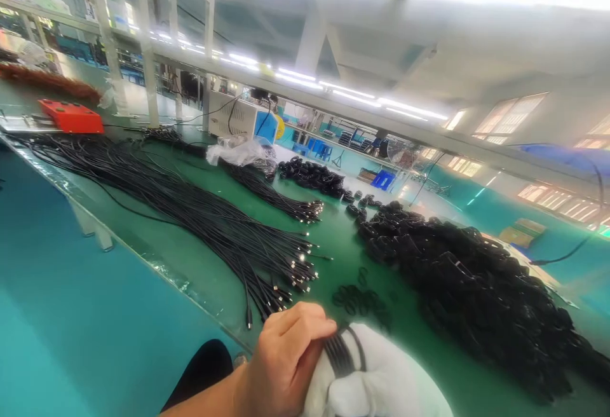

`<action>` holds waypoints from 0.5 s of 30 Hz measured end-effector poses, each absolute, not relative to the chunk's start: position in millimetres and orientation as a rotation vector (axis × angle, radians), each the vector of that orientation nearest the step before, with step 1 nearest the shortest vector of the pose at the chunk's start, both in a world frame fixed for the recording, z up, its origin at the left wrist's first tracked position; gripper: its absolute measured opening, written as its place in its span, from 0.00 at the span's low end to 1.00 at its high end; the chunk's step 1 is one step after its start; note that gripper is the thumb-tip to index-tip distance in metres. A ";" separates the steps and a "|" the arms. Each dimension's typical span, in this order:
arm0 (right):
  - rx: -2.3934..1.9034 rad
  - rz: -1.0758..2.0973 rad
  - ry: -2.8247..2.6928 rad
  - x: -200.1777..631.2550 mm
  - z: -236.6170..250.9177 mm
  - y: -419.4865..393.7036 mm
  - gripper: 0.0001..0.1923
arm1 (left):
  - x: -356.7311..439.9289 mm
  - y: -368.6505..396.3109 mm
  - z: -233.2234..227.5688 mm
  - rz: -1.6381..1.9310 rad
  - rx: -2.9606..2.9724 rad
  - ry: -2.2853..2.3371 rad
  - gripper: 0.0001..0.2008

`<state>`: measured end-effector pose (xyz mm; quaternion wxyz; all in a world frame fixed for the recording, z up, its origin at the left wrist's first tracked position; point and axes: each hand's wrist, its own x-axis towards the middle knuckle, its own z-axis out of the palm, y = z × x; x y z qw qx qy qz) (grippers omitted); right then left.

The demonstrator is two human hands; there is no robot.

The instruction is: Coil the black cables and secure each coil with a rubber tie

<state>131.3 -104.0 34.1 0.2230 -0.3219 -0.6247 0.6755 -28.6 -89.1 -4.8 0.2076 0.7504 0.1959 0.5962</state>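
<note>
At the near edge of the worktop [200, 258], a coiled black cable [344, 348] lies over the white-gloved right hand [376, 379], its strands running from near to far. The bare left hand [286, 353] comes in from the lower left, fingers curled and closed on the coil. Behind are small black rings [357, 299], then straight cable bundles [214, 226] and a big heap of coiled cables [481, 290].
</note>
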 end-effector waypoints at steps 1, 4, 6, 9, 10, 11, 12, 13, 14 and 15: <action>-0.900 1.831 -1.703 131.3 32.2 -104.0 0.16 | -29.0 -89.2 -3.8 1.652 2.082 0.539 0.15; -0.929 1.759 -1.661 135.3 27.6 -102.4 0.15 | -31.0 -86.7 0.8 1.561 2.084 0.504 0.16; -0.938 1.737 -1.654 140.4 28.4 -102.2 0.16 | -33.2 -83.1 6.4 1.452 2.121 0.492 0.18; -0.942 1.717 -1.646 145.3 36.7 -104.2 0.15 | -35.7 -76.3 16.9 1.244 2.244 0.421 0.18; -0.942 1.715 -1.643 144.8 40.5 -105.1 0.16 | -36.0 -74.0 20.1 1.209 2.281 0.382 0.17; -0.940 1.714 -1.640 142.9 44.3 -106.2 0.17 | -35.9 -71.7 22.9 1.205 2.308 0.349 0.15; -0.937 1.714 -1.641 139.8 47.8 -107.4 0.18 | -35.5 -69.7 25.3 1.225 2.324 0.330 0.14; -0.933 1.716 -1.645 135.9 50.7 -108.8 0.18 | -34.9 -67.8 27.2 1.252 2.333 0.321 0.13; -0.929 1.719 -1.652 131.8 53.1 -110.6 0.19 | -34.4 -66.4 28.9 1.270 2.338 0.317 0.12; -0.927 1.717 -1.655 128.1 54.9 -112.7 0.20 | -34.1 -65.3 30.3 1.275 2.342 0.312 0.12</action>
